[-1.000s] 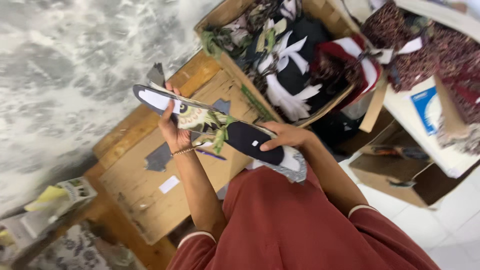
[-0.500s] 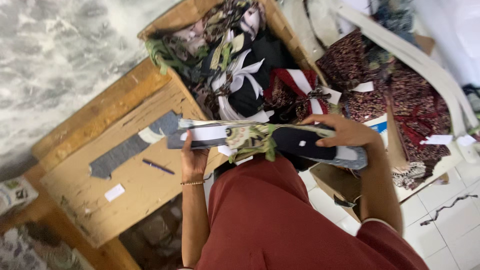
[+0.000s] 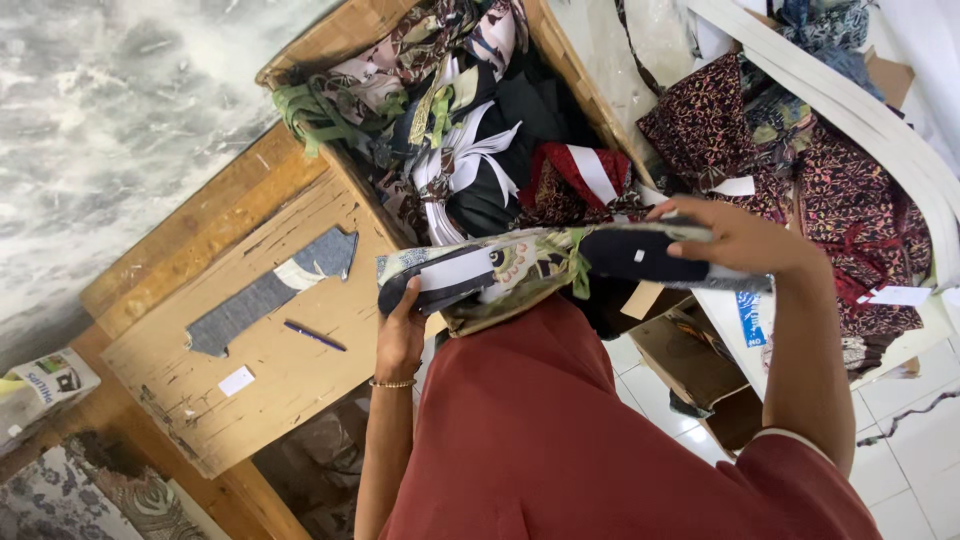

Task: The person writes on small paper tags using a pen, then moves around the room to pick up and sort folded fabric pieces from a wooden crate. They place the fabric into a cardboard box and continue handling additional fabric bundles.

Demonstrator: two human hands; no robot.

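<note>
— Fabric bundle [image 3: 540, 268], that long flat stack of printed and dark cloth pieces tied with a green strip: where is it?

— Held level in the air just above the person's lap, between both hands. It runs from nine o'clock to three o'clock across the middle of the view, over the red garment [image 3: 600, 440] that fills the six o'clock area.

— What is the largest thing around it?

— The wooden table [image 3: 280, 370] at eight o'clock, worn and scratched. At twelve o'clock, the open wooden crate [image 3: 330, 40] stuffed with more tied cloth bundles, black, white, red and green. At two o'clock, dark patterned fabrics [image 3: 850, 210] draped over a white plastic chair [image 3: 850, 110].

— And the hands?

— The left hand [image 3: 402, 335] is closed on the bundle's nine o'clock end, thumb up against its edge, fingers hidden behind; a thin bracelet sits on that wrist. The right hand [image 3: 745, 240] lies on top of the three o'clock end, fingers curled over the dark cloth and gripping it.

— Smaller things?

— On the table, at nine o'clock from the left hand, a grey cut fabric piece [image 3: 265, 295], just below it a blue pen [image 3: 314, 335], and a small white paper slip [image 3: 237, 381] near them. A cardboard box [image 3: 700, 365] sits on the tiled floor at four o'clock.
</note>
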